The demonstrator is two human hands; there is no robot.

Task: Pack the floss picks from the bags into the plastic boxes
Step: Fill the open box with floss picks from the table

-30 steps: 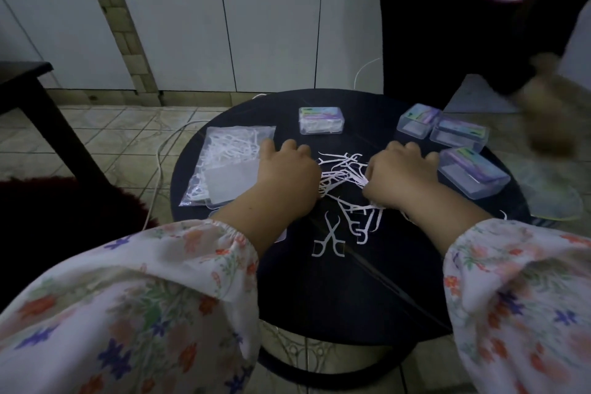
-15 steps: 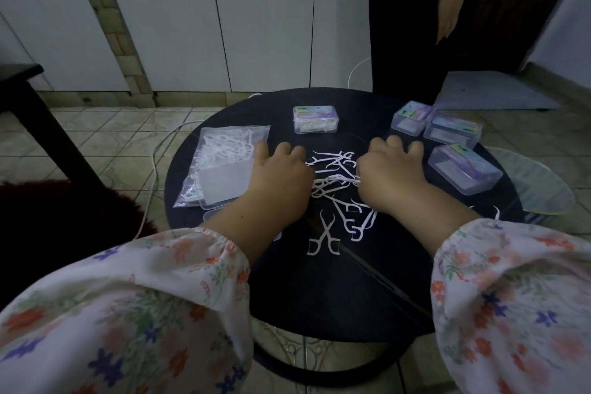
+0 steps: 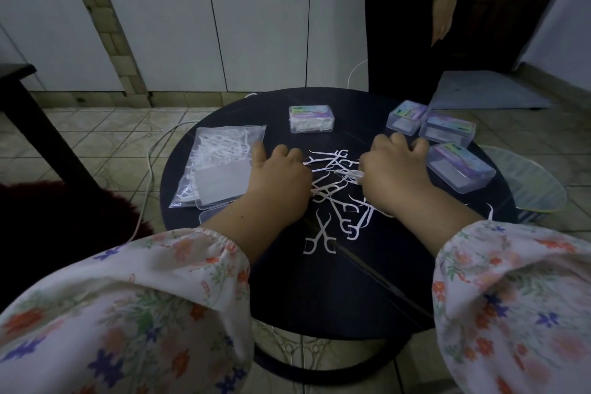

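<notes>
Loose white floss picks (image 3: 335,198) lie in a pile on the middle of the round black table (image 3: 319,291). My left hand (image 3: 278,176) sits on the pile's left edge, knuckles up, fingers curled over some picks. My right hand (image 3: 396,173) is at the right edge and pinches a small bundle of picks by the thumb. A clear bag (image 3: 224,150) with more picks lies to the left, over a flat clear box part (image 3: 220,187). One closed plastic box (image 3: 311,118) stands at the back; three others (image 3: 460,168) cluster at the right.
Another person in dark clothes (image 3: 444,9) stands behind the table at the back right. A white cable (image 3: 148,169) runs over the tiled floor on the left. A dark bench (image 3: 19,86) is at far left, and a clear curved plate (image 3: 527,182) sits beside the table's right edge.
My hands stay at the pile with only small finger movements. The person behind has straightened and now stands still with an arm hanging.
</notes>
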